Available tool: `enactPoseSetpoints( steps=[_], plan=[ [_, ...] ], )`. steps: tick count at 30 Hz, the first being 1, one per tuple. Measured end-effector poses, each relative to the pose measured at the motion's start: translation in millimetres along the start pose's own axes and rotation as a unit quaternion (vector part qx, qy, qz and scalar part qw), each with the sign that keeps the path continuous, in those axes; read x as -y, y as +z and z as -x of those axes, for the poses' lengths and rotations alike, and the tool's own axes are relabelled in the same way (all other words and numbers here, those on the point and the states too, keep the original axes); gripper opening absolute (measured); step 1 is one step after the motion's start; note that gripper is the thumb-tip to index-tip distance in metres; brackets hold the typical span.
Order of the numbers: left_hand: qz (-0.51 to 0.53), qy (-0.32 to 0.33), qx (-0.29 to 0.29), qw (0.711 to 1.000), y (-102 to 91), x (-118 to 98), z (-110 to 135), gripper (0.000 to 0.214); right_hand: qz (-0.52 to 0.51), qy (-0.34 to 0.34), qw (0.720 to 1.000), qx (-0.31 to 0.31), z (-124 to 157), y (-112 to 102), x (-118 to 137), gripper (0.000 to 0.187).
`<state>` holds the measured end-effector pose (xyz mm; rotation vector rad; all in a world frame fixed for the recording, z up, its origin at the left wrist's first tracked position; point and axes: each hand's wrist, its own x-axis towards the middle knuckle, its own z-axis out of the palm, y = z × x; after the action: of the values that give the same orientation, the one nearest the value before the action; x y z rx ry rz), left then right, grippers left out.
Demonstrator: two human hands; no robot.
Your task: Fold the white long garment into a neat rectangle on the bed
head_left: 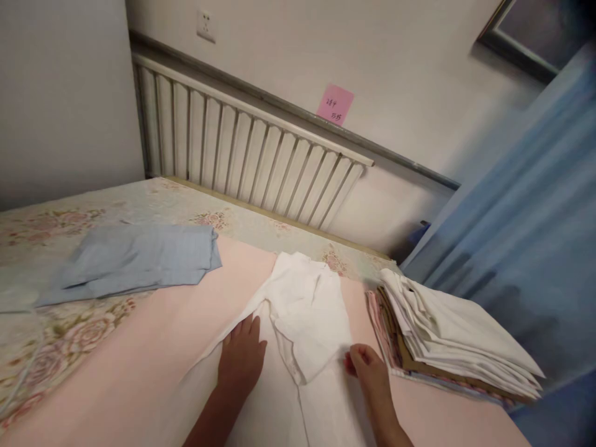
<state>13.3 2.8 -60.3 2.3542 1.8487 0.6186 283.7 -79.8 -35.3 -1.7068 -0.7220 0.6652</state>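
Observation:
A white shirt (316, 316) lies spread over a pink cloth in front of me, with a sleeve-like part folded across its upper body. My left hand (243, 354) rests flat on the shirt's left side, fingers stretched out and slightly apart. At the shirt's right edge, my right hand (367, 366) has its fingers curled in a pinch against the fabric. The fingertips there are partly hidden, and the lower part of the shirt runs out of the bottom of the view.
A stack of folded clothes (460, 341) sits at the right, by a blue curtain (512, 236). Folded light-blue fabric (144, 257) lies at the left. Under these are the pink cloth (186, 316) and a floral cover (88, 338). A radiator (246, 149) lines the wall behind.

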Motion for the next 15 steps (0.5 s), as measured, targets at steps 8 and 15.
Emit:
enactPoseSetpoints(
  steps=[8,15],
  plan=[
    [0.007,0.013,-0.036,0.999,8.5,3.8,1.6,0.046,-0.271,0.196,0.937,0.1,40.8,10.3,5.5,0.03],
    [0.015,0.006,-0.02,1.0,5.2,3.8,2.9,0.046,-0.276,0.23,0.924,0.13,41.8,28.9,10.7,0.032]
  ],
)
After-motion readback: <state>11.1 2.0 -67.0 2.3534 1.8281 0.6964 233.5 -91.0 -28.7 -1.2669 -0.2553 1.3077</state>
